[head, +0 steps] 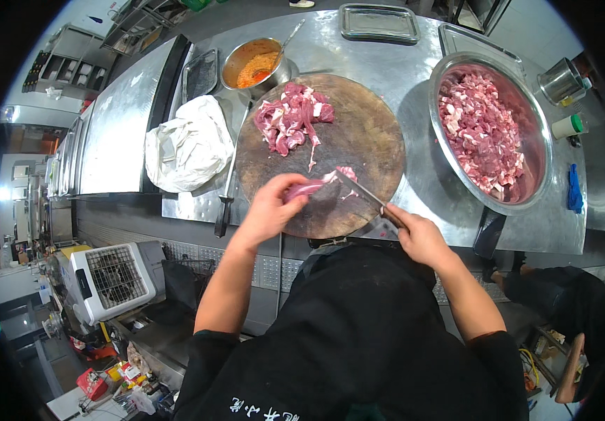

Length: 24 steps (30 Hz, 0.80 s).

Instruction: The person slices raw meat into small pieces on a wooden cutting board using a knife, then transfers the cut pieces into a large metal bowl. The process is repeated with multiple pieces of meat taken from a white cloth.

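Note:
My left hand (273,208) grips a strip of raw meat (305,189) over the near half of a round wooden chopping block (365,131). In my right hand (423,237) is a knife (363,193) with a wooden handle; its blade points up and left, with the tip at small pale scraps (348,172) by the strip's far end. Whether the edge is cutting into the meat, I cannot tell. A pile of raw red meat pieces (292,116) lies on the block's far left part.
Right of the block, a large steel bowl (436,126) holds diced meat. Behind stands a steel pot (228,79) with orange contents and a ladle. A honing steel (223,216) and white plastic bag (189,144) lie left. A dark handle (489,231) juts over the front edge; another person (560,294) is right.

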Each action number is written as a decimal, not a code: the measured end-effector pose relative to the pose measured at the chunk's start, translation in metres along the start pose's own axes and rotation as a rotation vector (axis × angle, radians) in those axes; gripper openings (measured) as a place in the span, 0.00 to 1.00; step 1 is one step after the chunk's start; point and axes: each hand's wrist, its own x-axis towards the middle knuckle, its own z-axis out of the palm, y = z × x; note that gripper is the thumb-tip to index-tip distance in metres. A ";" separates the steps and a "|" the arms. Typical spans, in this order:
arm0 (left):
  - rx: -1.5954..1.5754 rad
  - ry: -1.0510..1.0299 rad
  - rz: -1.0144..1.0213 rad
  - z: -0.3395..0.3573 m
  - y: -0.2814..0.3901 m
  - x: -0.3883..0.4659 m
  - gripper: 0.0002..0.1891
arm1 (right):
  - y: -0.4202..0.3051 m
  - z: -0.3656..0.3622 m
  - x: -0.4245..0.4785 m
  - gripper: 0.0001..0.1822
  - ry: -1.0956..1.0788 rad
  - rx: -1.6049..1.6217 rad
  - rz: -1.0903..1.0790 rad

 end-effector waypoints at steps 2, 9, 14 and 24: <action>0.275 -0.032 0.074 0.024 -0.029 0.006 0.18 | -0.004 -0.008 0.007 0.34 -0.015 -0.084 0.009; 0.800 0.235 0.430 0.053 -0.051 -0.014 0.13 | -0.028 -0.015 -0.015 0.34 0.040 -0.378 -0.125; 0.870 0.156 0.416 0.073 -0.057 0.001 0.12 | -0.034 0.000 -0.004 0.33 -0.050 -0.497 -0.190; 0.787 0.341 0.419 0.076 -0.072 -0.004 0.11 | -0.005 -0.008 -0.022 0.33 -0.061 -0.441 -0.226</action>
